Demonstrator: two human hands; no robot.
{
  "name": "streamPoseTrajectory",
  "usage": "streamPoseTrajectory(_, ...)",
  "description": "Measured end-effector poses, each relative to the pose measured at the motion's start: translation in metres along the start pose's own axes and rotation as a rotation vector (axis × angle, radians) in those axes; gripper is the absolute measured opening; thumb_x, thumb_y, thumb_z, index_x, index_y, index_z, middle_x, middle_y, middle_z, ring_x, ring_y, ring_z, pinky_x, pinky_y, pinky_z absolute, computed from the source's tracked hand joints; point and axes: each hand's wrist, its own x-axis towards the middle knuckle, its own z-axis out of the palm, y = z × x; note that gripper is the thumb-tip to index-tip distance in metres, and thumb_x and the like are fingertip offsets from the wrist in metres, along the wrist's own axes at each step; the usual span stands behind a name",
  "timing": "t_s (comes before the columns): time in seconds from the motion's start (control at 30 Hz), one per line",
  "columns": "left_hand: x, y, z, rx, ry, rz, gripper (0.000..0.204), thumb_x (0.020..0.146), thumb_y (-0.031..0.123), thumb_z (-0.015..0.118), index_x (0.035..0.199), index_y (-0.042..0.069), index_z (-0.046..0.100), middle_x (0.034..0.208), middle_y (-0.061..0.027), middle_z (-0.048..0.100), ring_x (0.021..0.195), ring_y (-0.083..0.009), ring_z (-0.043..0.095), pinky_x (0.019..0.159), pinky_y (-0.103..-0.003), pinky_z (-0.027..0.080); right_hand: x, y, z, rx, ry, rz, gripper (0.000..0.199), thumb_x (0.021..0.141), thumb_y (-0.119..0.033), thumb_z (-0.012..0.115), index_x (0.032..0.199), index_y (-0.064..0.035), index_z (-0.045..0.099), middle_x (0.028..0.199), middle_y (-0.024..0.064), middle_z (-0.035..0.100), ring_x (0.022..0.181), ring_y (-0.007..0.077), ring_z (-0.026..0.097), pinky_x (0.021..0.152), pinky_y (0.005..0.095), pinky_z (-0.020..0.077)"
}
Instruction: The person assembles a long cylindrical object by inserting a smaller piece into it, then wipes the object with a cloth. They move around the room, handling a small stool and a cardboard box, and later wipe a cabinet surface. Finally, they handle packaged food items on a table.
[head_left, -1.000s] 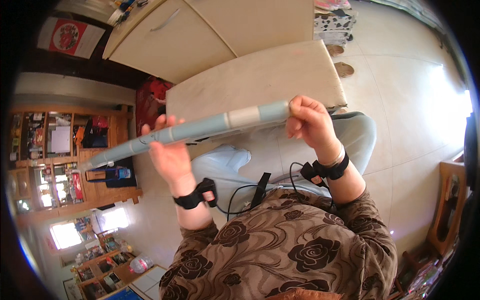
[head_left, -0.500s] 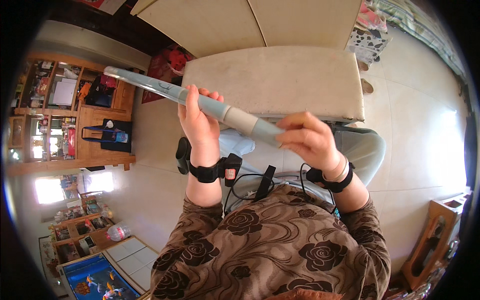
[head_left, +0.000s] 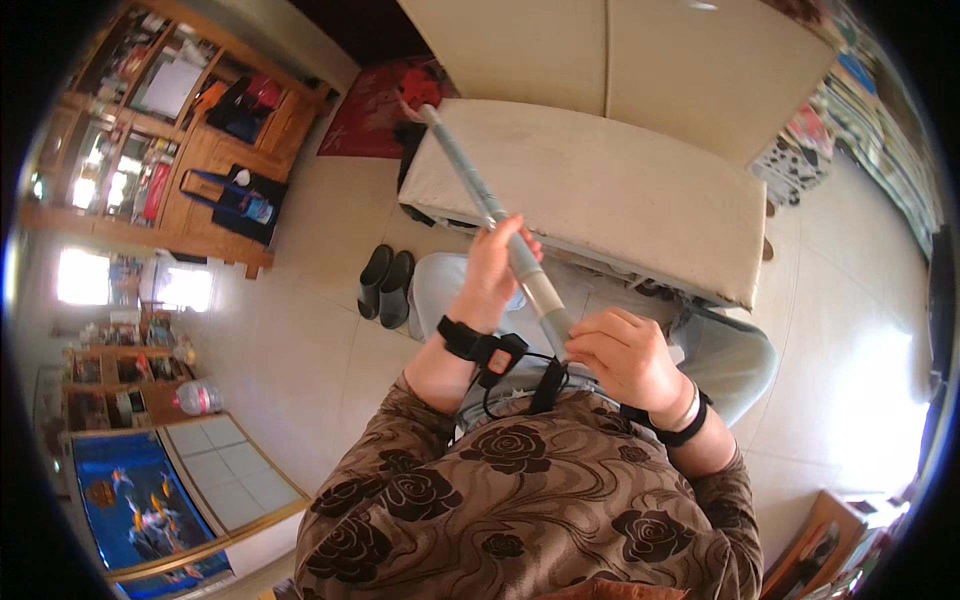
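Note:
A long, slim, pale blue-grey tube-shaped roll (head_left: 465, 170) with a cream band near its close end slants from my lap up over the padded bench (head_left: 610, 200). Its surface is glossy, and its exact kind is unclear. My left hand (head_left: 490, 268) is wrapped round its middle, thumb on top. At the near end, the fingers of my right hand (head_left: 628, 358) pinch the roll close to my waist. The far tip lies over the bench's left corner. Black straps with small devices are on both wrists.
Dark slippers (head_left: 385, 285) stand on the tiled floor left of my knee. A pale cabinet (head_left: 530, 60) rises behind the bench. Wooden shelving (head_left: 215, 150) stands at far left, a fish-patterned blue panel (head_left: 140, 500) at lower left, and a wooden piece (head_left: 825, 545) at lower right.
The roll has swung steeper, its far tip moving right and its near end down toward my waist. Both hands have moved with it and keep hold. The whole view has turned.

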Motion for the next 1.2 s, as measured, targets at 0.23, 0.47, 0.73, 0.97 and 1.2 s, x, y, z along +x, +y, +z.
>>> streamPoseTrajectory(0.23, -0.002, -0.019, -0.012, -0.072, 0.0, -0.05, 0.024, 0.087, 0.02, 0.062, 0.099, 0.007, 0.046, 0.076, -0.0055, 0.055, 0.067, -0.0186, 0.058, 0.06, -0.034, 0.051, 0.0, -0.002, 0.013, -0.007, -0.141, 0.09, 0.014, 0.065, 0.0, 0.068, 0.076, -0.0046, 0.062, 0.081, 0.0045, 0.059, 0.072, 0.0223, 0.06, 0.057, 0.0315, 0.0503)
streamPoseTrajectory(0.47, 0.002, -0.023, -0.025, -0.142, 0.02, -0.054, 0.024, 0.087, 0.02, 0.061, 0.1, 0.008, 0.045, 0.076, -0.0051, 0.054, 0.064, -0.0178, 0.056, 0.057, -0.033, 0.05, 0.001, 0.001, 0.032, -0.072, -0.233, 0.051, 0.012, 0.066, 0.001, 0.064, 0.075, -0.0057, 0.059, 0.08, 0.0041, 0.057, 0.07, 0.0225, 0.058, 0.056, 0.0317, 0.0497)
streamPoseTrajectory(0.73, 0.004, -0.024, -0.035, -0.272, -0.015, -0.063, 0.027, 0.086, 0.022, 0.061, 0.102, 0.008, 0.044, 0.076, -0.0054, 0.054, 0.062, -0.0179, 0.055, 0.055, -0.032, 0.048, 0.01, 0.008, 0.052, -0.106, -0.167, 0.097, 0.013, 0.069, 0.001, 0.063, 0.079, -0.0057, 0.058, 0.079, 0.0065, 0.055, 0.07, 0.0254, 0.058, 0.058, 0.0335, 0.0485)
streamPoseTrajectory(0.97, 0.005, -0.016, -0.029, -0.464, -0.204, -0.118, 0.034, 0.085, 0.024, 0.062, 0.108, 0.006, 0.046, 0.076, -0.0077, 0.055, 0.071, -0.0196, 0.056, 0.074, -0.036, 0.049, 0.01, 0.025, 0.052, 0.036, 0.016, 0.42, 0.007, 0.077, 0.003, 0.06, 0.081, -0.0015, 0.057, 0.075, 0.0123, 0.055, 0.066, 0.028, 0.058, 0.059, 0.0316, 0.048)
streamPoseTrajectory(1.2, 0.015, -0.01, -0.027, -0.547, -0.108, -0.202, 0.04, 0.08, 0.036, 0.073, 0.094, 0.004, 0.053, 0.084, -0.0065, 0.055, 0.077, -0.0186, 0.057, 0.08, -0.036, 0.053, 0.0, 0.033, 0.047, 0.57, 0.249, 0.767, 0.011, 0.094, -0.004, 0.048, 0.09, 0.0025, 0.055, 0.078, 0.0067, 0.064, 0.072, 0.0109, 0.057, 0.069, 0.0252, 0.048)
